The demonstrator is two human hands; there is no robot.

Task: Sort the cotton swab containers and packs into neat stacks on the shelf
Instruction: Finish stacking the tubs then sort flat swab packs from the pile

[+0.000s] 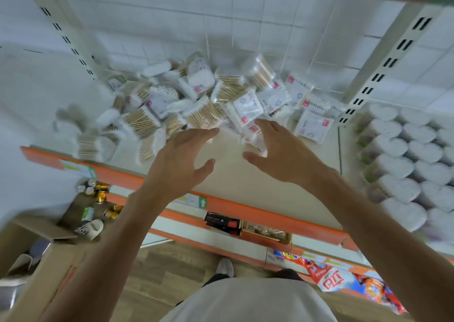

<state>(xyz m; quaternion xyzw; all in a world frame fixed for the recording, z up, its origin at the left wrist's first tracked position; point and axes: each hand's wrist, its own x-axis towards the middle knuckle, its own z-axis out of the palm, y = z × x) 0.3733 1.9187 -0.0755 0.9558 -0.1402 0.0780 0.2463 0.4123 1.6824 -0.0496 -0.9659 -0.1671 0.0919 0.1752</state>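
A loose heap of cotton swab packs (pixel 196 100) lies across the back and middle of the white shelf (pixel 235 174); clear bags show wooden sticks, others are flat white packs with pink labels. Heart-shaped white containers (pixel 403 159) stand in tidy stacked rows at the right. My left hand (pixel 181 162) hovers over the shelf's front, fingers spread, holding nothing. My right hand (pixel 280 149) is beside it, open, its fingertips just short of a white pack (pixel 245 108) at the heap's near edge. The picture is blurred.
An orange strip (pixel 245 211) edges the shelf front. Slotted uprights (pixel 393 58) flank the bay against a white tiled wall. Below, a cardboard box (pixel 49 260) and small gold-capped items sit at left; lower shelves hold colourful packets (pixel 344 280).
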